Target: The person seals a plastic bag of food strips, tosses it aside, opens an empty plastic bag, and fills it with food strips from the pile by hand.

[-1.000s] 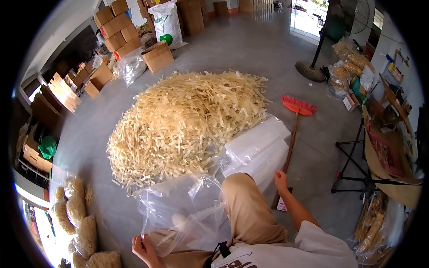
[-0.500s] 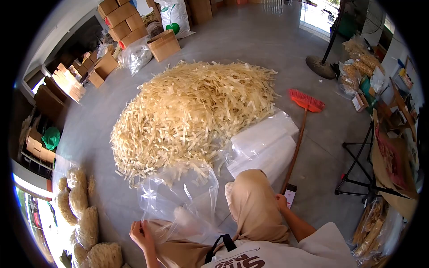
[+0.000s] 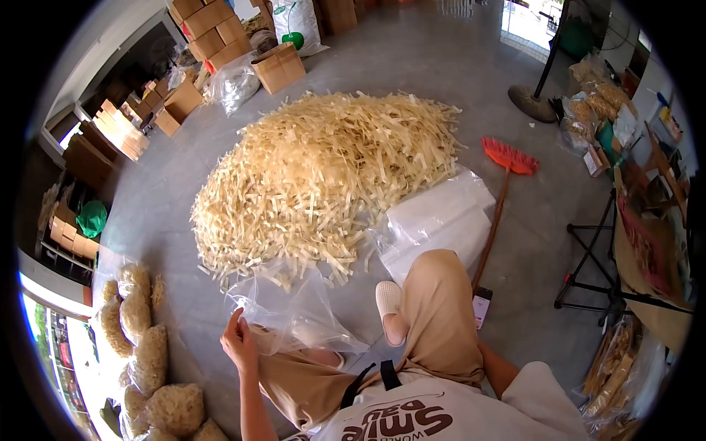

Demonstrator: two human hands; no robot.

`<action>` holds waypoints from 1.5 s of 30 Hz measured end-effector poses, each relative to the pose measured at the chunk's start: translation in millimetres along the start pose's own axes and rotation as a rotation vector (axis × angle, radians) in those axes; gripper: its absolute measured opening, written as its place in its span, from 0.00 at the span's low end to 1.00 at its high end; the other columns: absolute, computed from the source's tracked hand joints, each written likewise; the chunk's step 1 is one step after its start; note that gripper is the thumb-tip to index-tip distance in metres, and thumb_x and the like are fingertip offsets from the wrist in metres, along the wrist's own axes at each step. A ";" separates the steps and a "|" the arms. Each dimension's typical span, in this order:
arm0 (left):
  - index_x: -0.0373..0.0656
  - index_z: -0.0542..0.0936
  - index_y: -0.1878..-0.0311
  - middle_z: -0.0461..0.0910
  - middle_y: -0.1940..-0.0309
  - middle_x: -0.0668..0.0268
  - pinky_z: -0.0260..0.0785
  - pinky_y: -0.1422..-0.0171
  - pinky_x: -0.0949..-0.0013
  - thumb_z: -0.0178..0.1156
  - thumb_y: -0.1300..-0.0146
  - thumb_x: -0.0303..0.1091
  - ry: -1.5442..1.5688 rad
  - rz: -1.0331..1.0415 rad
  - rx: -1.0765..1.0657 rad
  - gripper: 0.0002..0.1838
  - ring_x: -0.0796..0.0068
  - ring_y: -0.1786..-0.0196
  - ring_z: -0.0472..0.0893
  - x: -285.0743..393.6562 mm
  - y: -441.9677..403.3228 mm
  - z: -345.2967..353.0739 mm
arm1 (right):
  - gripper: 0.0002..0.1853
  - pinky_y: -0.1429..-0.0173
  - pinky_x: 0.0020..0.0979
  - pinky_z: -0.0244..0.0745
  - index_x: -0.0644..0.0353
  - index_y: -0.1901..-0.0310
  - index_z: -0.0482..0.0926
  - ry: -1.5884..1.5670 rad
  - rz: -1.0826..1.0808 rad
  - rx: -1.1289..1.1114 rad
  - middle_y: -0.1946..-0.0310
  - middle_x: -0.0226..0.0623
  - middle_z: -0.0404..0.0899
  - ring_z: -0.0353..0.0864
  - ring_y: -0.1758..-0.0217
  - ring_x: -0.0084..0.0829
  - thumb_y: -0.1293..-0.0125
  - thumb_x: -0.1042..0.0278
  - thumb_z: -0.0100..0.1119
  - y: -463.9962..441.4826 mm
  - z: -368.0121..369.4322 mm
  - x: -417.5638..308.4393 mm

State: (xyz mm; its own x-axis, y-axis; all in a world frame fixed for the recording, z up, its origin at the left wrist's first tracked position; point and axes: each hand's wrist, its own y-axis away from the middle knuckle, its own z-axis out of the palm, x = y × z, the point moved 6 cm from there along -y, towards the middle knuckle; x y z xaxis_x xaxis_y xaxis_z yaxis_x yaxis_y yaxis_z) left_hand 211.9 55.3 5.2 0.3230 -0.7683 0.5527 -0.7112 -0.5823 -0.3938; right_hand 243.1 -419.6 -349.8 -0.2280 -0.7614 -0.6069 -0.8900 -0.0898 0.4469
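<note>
A large heap of pale yellow strips [image 3: 331, 176] lies on the grey floor. My left hand [image 3: 239, 340] is at the edge of a clear plastic bag [image 3: 305, 312], with fingers pressed together; whether the film is pinched between them is too small to tell. The bag spreads over my left leg and the floor in front of the heap. My right hand is hidden behind my raised right knee [image 3: 441, 287]; only the forearm [image 3: 500, 367] shows. Folded clear plastic bags [image 3: 437, 220] lie to the right of the heap, beside a red broom [image 3: 510, 156]. A phone [image 3: 482, 307] lies by the broom handle's end.
Filled bags [image 3: 151, 360] line the lower left. An open carton [image 3: 279, 67], stacked boxes [image 3: 209, 33] and a white sack [image 3: 296, 26] stand behind the heap. At right are a stand's round base [image 3: 532, 104], a black folding frame [image 3: 588, 257] and more bags [image 3: 607, 103].
My left hand has risen slightly along the bag. My right hand has moved down from beside the broom handle and out of sight behind my knee. The view has shifted, and my right shoe now shows.
</note>
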 end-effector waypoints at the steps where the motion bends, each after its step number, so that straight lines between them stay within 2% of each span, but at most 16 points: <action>1: 0.40 0.81 0.58 0.57 0.89 0.67 0.49 0.79 0.68 0.56 0.44 0.26 0.003 -0.029 -0.029 0.11 0.78 0.84 0.54 2.6 0.4 0.8 | 0.10 0.67 0.32 0.72 0.64 0.64 0.80 0.000 -0.007 -0.005 0.75 0.39 0.80 0.79 0.72 0.34 0.43 0.67 0.57 0.9 0.7 -4.5; 3: 0.41 0.81 0.58 0.58 0.89 0.65 0.51 0.78 0.67 0.58 0.44 0.27 0.006 -0.057 -0.054 0.10 0.75 0.84 0.55 4.1 1.1 0.4 | 0.10 0.67 0.32 0.72 0.64 0.64 0.80 0.005 -0.024 -0.007 0.75 0.38 0.80 0.79 0.71 0.34 0.43 0.67 0.57 -1.1 -1.1 -11.8; 12: 0.35 0.80 0.67 0.60 0.90 0.66 0.50 0.78 0.69 0.60 0.44 0.32 0.033 -0.065 -0.065 0.09 0.80 0.84 0.57 -7.0 8.6 -13.4 | 0.11 0.67 0.31 0.72 0.65 0.63 0.80 0.004 -0.103 -0.030 0.75 0.37 0.80 0.79 0.71 0.32 0.42 0.66 0.57 -12.4 -4.8 -43.4; 14: 0.33 0.80 0.68 0.61 0.91 0.67 0.52 0.80 0.71 0.59 0.42 0.32 0.034 -0.041 -0.077 0.09 0.82 0.85 0.59 -3.9 5.9 -17.9 | 0.11 0.67 0.31 0.72 0.65 0.63 0.80 -0.007 -0.113 -0.033 0.75 0.37 0.80 0.79 0.71 0.32 0.42 0.66 0.57 -13.2 -10.0 -45.2; 16: 0.33 0.80 0.69 0.65 0.90 0.69 0.52 0.81 0.74 0.57 0.40 0.32 0.209 -0.156 -0.177 0.10 0.83 0.86 0.62 2.0 2.6 -16.1 | 0.11 0.67 0.31 0.72 0.65 0.63 0.80 -0.014 -0.121 -0.034 0.75 0.36 0.80 0.79 0.71 0.31 0.42 0.66 0.57 -14.0 -15.4 -46.7; 19: 0.33 0.80 0.69 0.67 0.90 0.70 0.54 0.81 0.76 0.54 0.38 0.31 0.244 -0.162 -0.215 0.11 0.84 0.87 0.65 16.6 -8.6 -21.4 | 0.11 0.67 0.31 0.72 0.65 0.63 0.80 -0.050 -0.131 -0.029 0.75 0.36 0.80 0.79 0.71 0.31 0.41 0.66 0.57 -14.0 -30.1 -50.2; 24: 0.30 0.80 0.68 0.70 0.89 0.68 0.58 0.80 0.76 0.54 0.38 0.31 0.279 -0.072 -0.248 0.12 0.84 0.86 0.68 27.9 -22.4 -23.3 | 0.12 0.67 0.30 0.72 0.66 0.63 0.80 -0.271 -0.131 0.060 0.75 0.35 0.80 0.79 0.71 0.30 0.41 0.65 0.57 -25.9 -97.4 -65.2; 27: 0.30 0.80 0.69 0.71 0.89 0.67 0.59 0.79 0.75 0.54 0.38 0.31 0.244 -0.094 -0.285 0.12 0.83 0.86 0.69 27.0 -26.7 -12.9 | 0.12 0.68 0.30 0.72 0.66 0.63 0.80 -0.476 -0.100 0.106 0.75 0.35 0.80 0.79 0.71 0.30 0.41 0.65 0.57 -53.6 -136.3 -64.7; 29: 0.30 0.80 0.69 0.70 0.89 0.66 0.60 0.79 0.75 0.55 0.39 0.32 0.243 -0.087 -0.306 0.12 0.83 0.86 0.69 25.3 -38.1 -1.5 | 0.15 0.66 0.25 0.72 0.68 0.58 0.78 -0.600 -0.103 0.113 0.72 0.33 0.80 0.78 0.69 0.25 0.38 0.63 0.56 -80.1 -151.1 -61.0; 33: 0.30 0.80 0.71 0.72 0.89 0.67 0.60 0.81 0.76 0.55 0.39 0.30 0.158 -0.039 -0.435 0.11 0.81 0.85 0.73 37.8 -47.7 28.0 | 0.14 0.61 0.24 0.72 0.64 0.53 0.76 -0.792 -0.287 0.228 0.62 0.33 0.78 0.77 0.62 0.23 0.36 0.65 0.53 -53.6 -232.4 -165.3; 36: 0.31 0.79 0.74 0.72 0.90 0.63 0.61 0.79 0.73 0.56 0.41 0.32 0.092 -0.021 -0.479 0.12 0.78 0.86 0.73 48.0 -57.1 47.9 | 0.13 0.58 0.24 0.72 0.62 0.52 0.75 -0.778 -0.457 0.208 0.59 0.32 0.77 0.77 0.58 0.23 0.34 0.66 0.51 -38.0 -265.6 -267.8; 39: 0.37 0.81 0.74 0.76 0.87 0.61 0.67 0.69 0.64 0.55 0.42 0.38 -0.091 -0.014 -0.621 0.14 0.64 0.80 0.77 46.4 -68.7 69.3 | 0.13 0.57 0.25 0.73 0.61 0.49 0.73 -0.788 -0.556 0.077 0.54 0.35 0.75 0.76 0.55 0.25 0.34 0.68 0.50 -58.2 -236.6 -342.3; 40: 0.37 0.81 0.74 0.76 0.87 0.61 0.67 0.69 0.64 0.55 0.42 0.38 -0.092 -0.028 -0.634 0.14 0.64 0.80 0.77 41.3 -70.5 74.1 | 0.14 0.58 0.25 0.74 0.60 0.48 0.72 -0.775 -0.570 0.013 0.52 0.35 0.74 0.77 0.54 0.25 0.34 0.69 0.51 -70.2 -214.4 -361.8; 41: 0.37 0.81 0.74 0.76 0.86 0.60 0.67 0.69 0.63 0.55 0.42 0.37 -0.112 0.055 -0.730 0.13 0.62 0.78 0.77 41.9 -70.4 83.4 | 0.15 0.58 0.25 0.74 0.59 0.47 0.71 -0.761 -0.587 -0.050 0.51 0.35 0.72 0.77 0.54 0.26 0.35 0.69 0.51 -86.1 -187.3 -376.1; 43: 0.38 0.81 0.73 0.77 0.82 0.56 0.68 0.67 0.60 0.56 0.44 0.36 -0.107 0.216 -0.873 0.11 0.57 0.73 0.78 47.0 -67.4 96.6 | 0.19 0.59 0.27 0.75 0.59 0.44 0.68 -0.741 -0.398 -0.094 0.48 0.39 0.70 0.76 0.51 0.28 0.37 0.70 0.54 -139.4 -114.9 -369.4; 45: 0.40 0.81 0.72 0.78 0.80 0.56 0.67 0.68 0.60 0.57 0.45 0.36 -0.091 0.188 -1.087 0.10 0.56 0.73 0.78 38.5 -54.9 109.1 | 0.25 0.52 0.33 0.74 0.59 0.42 0.65 -0.387 -0.347 0.033 0.48 0.44 0.69 0.72 0.45 0.34 0.42 0.71 0.58 -196.1 -34.1 -329.2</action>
State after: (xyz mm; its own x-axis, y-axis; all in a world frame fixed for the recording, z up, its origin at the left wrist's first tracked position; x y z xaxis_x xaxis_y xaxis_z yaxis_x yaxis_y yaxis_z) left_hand 331.5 28.6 -32.0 0.1652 -0.8625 0.4784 -0.9088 0.0553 0.4136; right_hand 506.2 -173.3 -215.2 -0.0416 -0.3965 -0.9171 -0.9496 -0.2698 0.1597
